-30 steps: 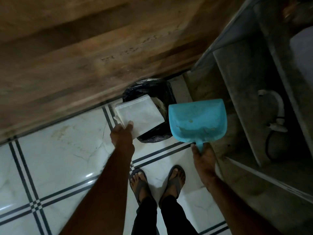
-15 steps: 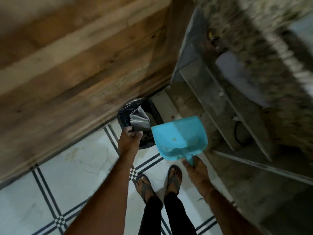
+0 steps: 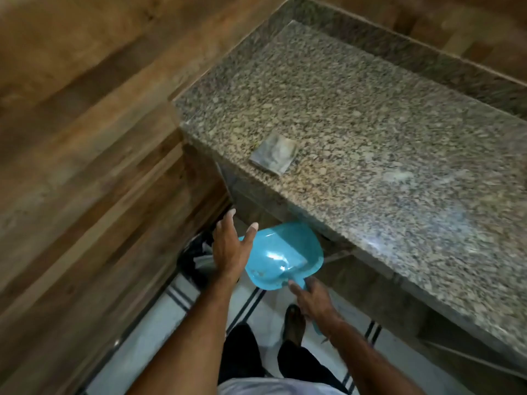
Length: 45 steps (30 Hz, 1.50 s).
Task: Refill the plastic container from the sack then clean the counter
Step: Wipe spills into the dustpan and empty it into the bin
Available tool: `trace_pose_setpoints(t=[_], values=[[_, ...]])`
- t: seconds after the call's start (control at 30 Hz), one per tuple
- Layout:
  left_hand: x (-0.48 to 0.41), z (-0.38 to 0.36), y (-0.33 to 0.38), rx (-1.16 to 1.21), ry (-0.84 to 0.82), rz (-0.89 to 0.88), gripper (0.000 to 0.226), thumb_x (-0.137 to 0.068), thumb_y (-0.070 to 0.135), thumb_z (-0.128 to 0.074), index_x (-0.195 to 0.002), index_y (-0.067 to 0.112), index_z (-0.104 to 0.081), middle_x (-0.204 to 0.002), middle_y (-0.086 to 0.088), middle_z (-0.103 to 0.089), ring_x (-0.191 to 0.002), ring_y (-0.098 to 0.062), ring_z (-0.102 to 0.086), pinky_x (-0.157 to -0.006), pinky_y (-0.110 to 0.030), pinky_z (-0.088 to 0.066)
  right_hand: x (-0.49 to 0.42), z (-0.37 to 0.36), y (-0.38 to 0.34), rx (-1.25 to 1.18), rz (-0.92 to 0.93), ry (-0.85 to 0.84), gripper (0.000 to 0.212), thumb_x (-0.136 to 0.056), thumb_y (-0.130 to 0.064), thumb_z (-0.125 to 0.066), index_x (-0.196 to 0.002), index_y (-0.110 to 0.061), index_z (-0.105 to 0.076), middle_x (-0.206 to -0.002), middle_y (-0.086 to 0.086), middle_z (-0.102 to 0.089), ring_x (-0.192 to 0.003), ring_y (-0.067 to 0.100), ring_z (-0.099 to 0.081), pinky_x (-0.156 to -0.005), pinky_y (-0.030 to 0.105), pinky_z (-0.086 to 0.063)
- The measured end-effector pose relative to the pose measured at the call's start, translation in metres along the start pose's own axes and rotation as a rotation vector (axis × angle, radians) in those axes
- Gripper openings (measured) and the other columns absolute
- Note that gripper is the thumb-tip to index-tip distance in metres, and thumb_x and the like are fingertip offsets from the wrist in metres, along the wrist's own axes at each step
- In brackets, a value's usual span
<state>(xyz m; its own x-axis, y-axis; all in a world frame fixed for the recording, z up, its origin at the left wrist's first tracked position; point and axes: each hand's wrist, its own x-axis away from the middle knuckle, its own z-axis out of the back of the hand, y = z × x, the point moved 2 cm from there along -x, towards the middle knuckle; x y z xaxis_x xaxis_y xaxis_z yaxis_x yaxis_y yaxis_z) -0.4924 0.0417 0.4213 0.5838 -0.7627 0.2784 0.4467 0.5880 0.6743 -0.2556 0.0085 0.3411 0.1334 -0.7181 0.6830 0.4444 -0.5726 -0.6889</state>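
Currently I see the left hand spread wide with nothing in it, hovering over the black-lined bin on the floor; its thumb crosses the rim of the blue dustpan, though I cannot tell whether they touch. The right hand is wrapped round the pan's handle, holding it low beside the front edge of the granite counter. A small folded cloth lies on the counter near that edge.
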Motion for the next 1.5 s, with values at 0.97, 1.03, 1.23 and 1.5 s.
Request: trace_pose_setpoints(t=[0.97,1.03,1.23,1.5], values=[[0.013,-0.175,0.199,-0.571,-0.604,-1.052,0.044,-0.102,0.031,-0.054,-0.141,0.015,-0.042,-0.123,-0.017,-0.064,-0.103,-0.041,-0.065,-0.076,-0.042,-0.047,0.091,0.016,0.078,-0.591,-0.171,0.54,0.023,-0.095,-0.034,-0.071,-0.104,-0.013,-0.069,-0.07,0.002,-0.058,-0.051,0.006,-0.05,-0.041,0.019,-0.035],[0.035,-0.192,0.204,-0.567,-0.712,-1.108,0.04,-0.102,0.035,-0.052,-0.137,0.016,-0.046,-0.126,-0.017,-0.063,-0.105,-0.041,-0.064,-0.078,-0.04,-0.046,0.101,0.028,0.092,-0.59,-0.188,0.592,0.021,-0.096,-0.03,-0.07,-0.106,-0.011,-0.069,-0.069,-0.003,-0.058,-0.046,-0.002,-0.049,-0.042,0.013,-0.035],[-0.027,-0.175,0.218,-0.442,-0.206,-0.6,0.037,-0.105,0.031,-0.047,-0.133,0.007,-0.044,-0.123,-0.026,-0.064,-0.109,-0.047,-0.064,-0.089,-0.052,-0.05,0.123,0.072,0.123,-0.609,-0.171,0.624,0.026,-0.089,-0.043,-0.071,-0.107,-0.023,-0.07,-0.076,-0.01,-0.065,-0.06,0.001,-0.056,-0.053,0.018,-0.041],[0.045,-0.205,0.228,-0.581,-0.472,-1.013,0.027,-0.105,0.033,-0.048,-0.127,0.018,-0.045,-0.111,-0.011,-0.061,-0.083,-0.03,-0.062,-0.06,-0.032,-0.043,0.105,0.115,0.142,-0.527,-0.222,0.541,0.028,-0.083,-0.039,-0.076,-0.099,-0.016,-0.073,-0.083,-0.002,-0.071,-0.074,0.012,-0.066,-0.065,0.029,-0.052]])
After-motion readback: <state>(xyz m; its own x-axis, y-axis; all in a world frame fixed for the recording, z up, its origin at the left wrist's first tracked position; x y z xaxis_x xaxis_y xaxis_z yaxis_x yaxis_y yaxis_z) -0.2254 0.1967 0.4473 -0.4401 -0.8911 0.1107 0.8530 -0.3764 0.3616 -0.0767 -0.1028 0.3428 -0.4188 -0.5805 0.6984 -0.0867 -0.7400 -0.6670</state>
